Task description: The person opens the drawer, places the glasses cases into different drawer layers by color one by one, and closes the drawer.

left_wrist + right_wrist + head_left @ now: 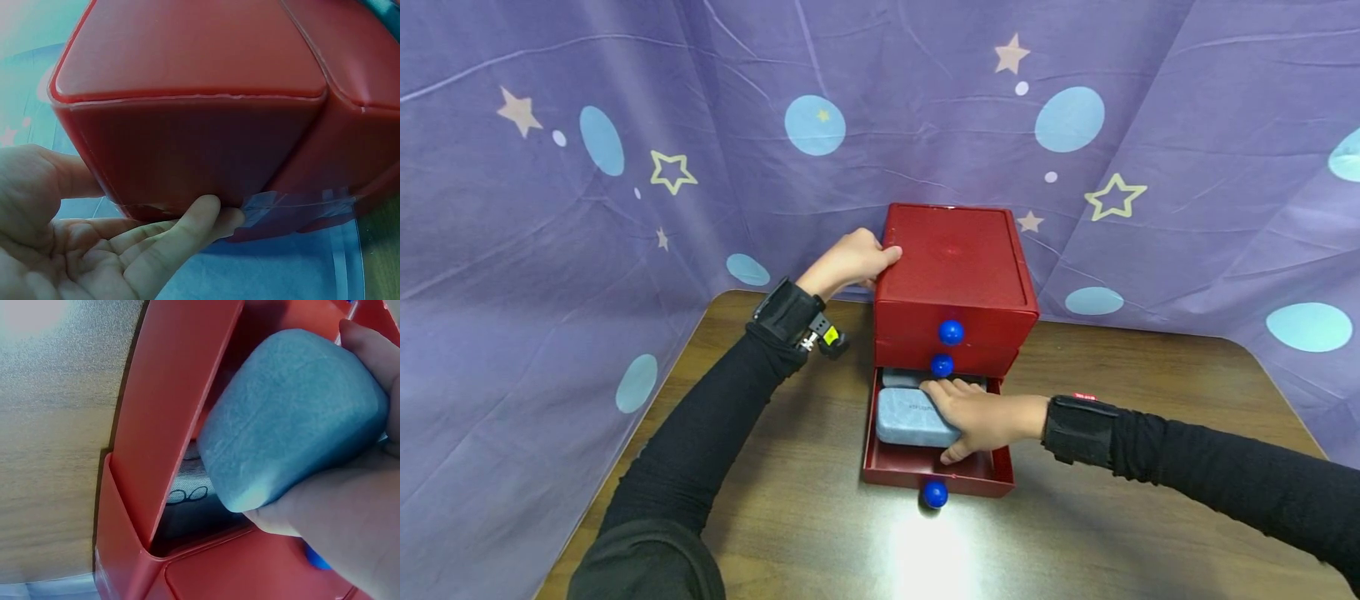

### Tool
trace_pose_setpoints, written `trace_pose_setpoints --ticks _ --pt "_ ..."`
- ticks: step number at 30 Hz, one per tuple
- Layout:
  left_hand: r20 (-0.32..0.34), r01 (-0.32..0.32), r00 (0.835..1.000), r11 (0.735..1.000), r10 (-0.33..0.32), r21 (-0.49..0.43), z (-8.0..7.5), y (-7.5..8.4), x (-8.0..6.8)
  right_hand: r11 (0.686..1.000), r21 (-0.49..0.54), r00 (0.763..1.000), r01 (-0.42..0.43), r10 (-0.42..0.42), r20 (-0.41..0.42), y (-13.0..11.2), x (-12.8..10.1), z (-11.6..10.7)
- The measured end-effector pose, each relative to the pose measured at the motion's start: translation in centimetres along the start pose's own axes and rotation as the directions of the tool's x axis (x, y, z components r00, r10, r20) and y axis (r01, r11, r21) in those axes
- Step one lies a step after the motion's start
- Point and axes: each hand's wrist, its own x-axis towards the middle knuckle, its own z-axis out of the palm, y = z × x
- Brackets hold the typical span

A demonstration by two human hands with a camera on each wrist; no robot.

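A red drawer cabinet [955,258] with blue knobs stands on the table, its bottom drawer [887,479] pulled out. My left hand [853,260] grips the cabinet's back left edge, thumb on the top. In the left wrist view, the fingers [165,253] lie against the red plastic. A light-blue glasses case [913,417] is in the drawer area, held by my right hand [981,417]. The right wrist view shows the case [294,419] between thumb and fingers, tilted. Under it, a grey item printed with a glasses outline [187,495] lies in the drawer.
Upper drawers are closed, with a blue knob [951,332] on the top one. Another blue knob [936,494] juts out from the open drawer's front. The wooden table [782,517] meets a purple patterned cloth [925,125] behind the cabinet.
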Motion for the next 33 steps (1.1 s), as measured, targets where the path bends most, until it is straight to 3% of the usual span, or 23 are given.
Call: trace_pose_setpoints --ticks 16,33 --pt "0.004 -0.007 1.0 1.0 0.007 0.001 0.0 0.0 0.0 0.996 -0.083 0.998 -0.04 0.043 0.039 -0.1 1.5 0.4" --pt "0.01 0.01 1.0 1.0 -0.01 -0.01 -0.1 0.0 0.0 0.979 -0.165 0.992 -0.121 0.124 0.012 -0.7 2.5 1.2"
